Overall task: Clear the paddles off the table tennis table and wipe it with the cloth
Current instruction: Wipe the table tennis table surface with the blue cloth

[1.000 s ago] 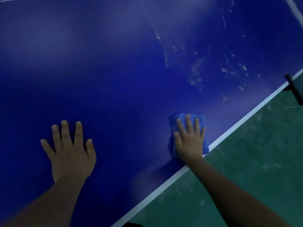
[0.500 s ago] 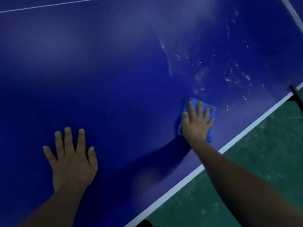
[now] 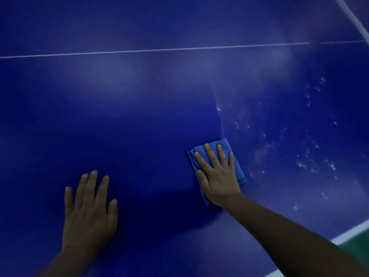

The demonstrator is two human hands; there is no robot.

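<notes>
I have my right hand [image 3: 217, 176] flat on the folded blue cloth [image 3: 236, 170], fingers straight and spread, pressing it to the blue surface [image 3: 139, 116] rather than gripping it. The cloth's long axis runs away from me and slightly left. The pale speckled residue [image 3: 307, 156] lies to its right and beyond, so I judge the next stroke goes that way. My left hand [image 3: 88, 210] rests open, palm down, well apart. No paddles show.

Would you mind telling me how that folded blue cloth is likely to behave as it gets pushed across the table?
The cloth looks soft and folded, so it may bunch or unfold. The right hand lies flat on it, which probably steadies it.
</notes>
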